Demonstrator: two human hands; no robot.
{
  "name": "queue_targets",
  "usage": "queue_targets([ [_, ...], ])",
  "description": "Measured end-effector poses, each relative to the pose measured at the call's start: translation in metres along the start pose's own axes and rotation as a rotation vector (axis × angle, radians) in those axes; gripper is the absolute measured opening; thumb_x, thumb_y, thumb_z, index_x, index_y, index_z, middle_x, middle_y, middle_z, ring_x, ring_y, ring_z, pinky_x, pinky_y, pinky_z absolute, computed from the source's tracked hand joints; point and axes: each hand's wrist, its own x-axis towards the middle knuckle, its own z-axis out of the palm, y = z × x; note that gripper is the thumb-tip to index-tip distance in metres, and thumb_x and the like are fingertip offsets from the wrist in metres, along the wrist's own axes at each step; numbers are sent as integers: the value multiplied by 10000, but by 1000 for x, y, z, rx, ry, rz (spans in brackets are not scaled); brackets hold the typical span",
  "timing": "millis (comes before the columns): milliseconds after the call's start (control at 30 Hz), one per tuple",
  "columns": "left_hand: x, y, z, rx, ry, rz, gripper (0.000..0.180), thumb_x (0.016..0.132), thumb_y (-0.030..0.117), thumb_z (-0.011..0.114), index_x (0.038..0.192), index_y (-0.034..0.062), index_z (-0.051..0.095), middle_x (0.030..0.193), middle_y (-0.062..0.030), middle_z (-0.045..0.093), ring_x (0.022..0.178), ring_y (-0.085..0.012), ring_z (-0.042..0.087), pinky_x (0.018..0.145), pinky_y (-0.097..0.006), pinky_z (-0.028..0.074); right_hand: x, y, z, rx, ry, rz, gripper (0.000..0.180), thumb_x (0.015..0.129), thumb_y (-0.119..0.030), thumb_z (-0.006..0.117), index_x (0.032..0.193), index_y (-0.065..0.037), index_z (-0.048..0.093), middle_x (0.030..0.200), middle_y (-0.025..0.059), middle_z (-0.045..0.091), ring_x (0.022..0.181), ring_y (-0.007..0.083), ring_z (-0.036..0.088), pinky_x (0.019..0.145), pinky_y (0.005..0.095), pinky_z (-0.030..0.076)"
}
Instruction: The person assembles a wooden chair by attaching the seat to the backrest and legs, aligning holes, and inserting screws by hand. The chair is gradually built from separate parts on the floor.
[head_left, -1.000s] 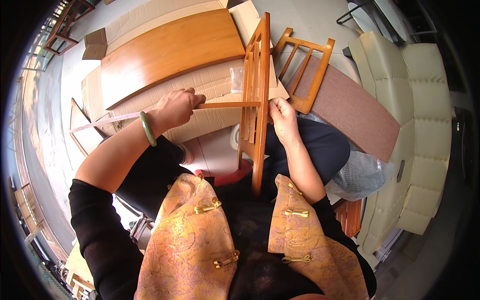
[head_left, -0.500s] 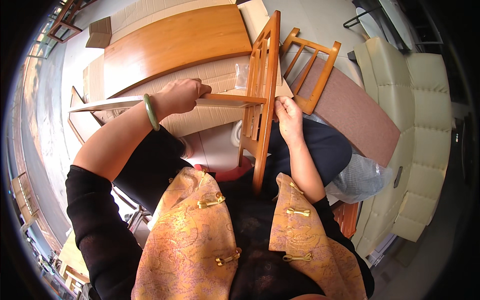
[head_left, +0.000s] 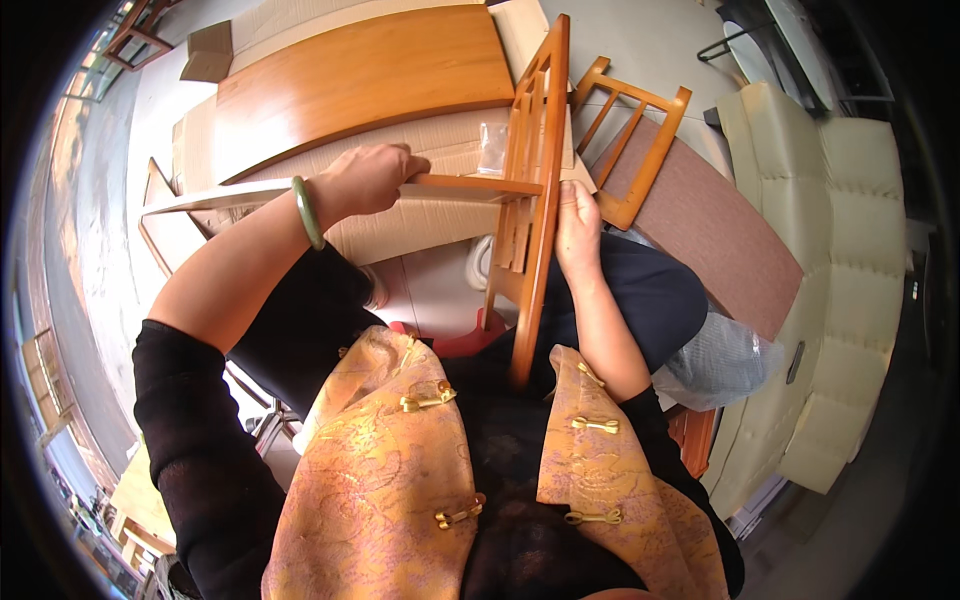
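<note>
A slatted wooden frame (head_left: 545,215) stands upright in front of me, between my knees. One end of a long wooden rail (head_left: 470,187) meets its left face, and the rail runs off to the left. My left hand (head_left: 368,180), with a green bangle at the wrist, is wrapped over this rail from above. On the other side of the frame, my right hand (head_left: 579,228) grips its outer edge beside the joint, thumb pointing up. Its fingertips are partly hidden behind the frame. Whether the rail's end is fixed there I cannot tell.
Beyond my hands a large brown wooden panel (head_left: 370,80) lies on cardboard (head_left: 400,230). At the right are a second slatted frame (head_left: 640,150), a brownish board (head_left: 715,220), bubble wrap (head_left: 725,360) and a cream sofa (head_left: 855,230). A red stool edge (head_left: 465,343) shows beneath me.
My right hand's fingers have shifted from a pinch near the joint to a flatter hold along the frame's edge. The left hand keeps its grip on the rail.
</note>
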Motion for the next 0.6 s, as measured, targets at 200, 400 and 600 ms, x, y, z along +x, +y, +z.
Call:
queue_targets([
  [200, 6, 6, -21, 18, 79, -41, 248, 821, 21, 612, 1055, 97, 644, 969, -132, 639, 947, -331, 623, 789, -426, 506, 23, -15, -5, 308, -75, -16, 371, 1048, -377, 421, 974, -47, 572, 741, 27, 604, 618, 87, 566, 562, 232, 471],
  [400, 5, 12, -33, 7, 59, -68, 278, 820, -29, 531, 1002, 127, 672, 892, -93, 682, 884, -314, 646, 751, -419, 500, 20, -27, 0, 175, 2, 11, 410, 1054, -375, 409, 1056, -14, 603, 828, 28, 638, 706, 88, 581, 641, 226, 481],
  [600, -1, 6, -8, 8, 60, -64, 269, 808, -17, 548, 983, 143, 675, 908, -81, 679, 907, -291, 650, 762, -405, 512, 5, -14, 3, 266, -54, 100, 426, 1043, -358, 450, 1228, 3, 579, 1059, 52, 644, 945, 129, 601, 842, 254, 480],
])
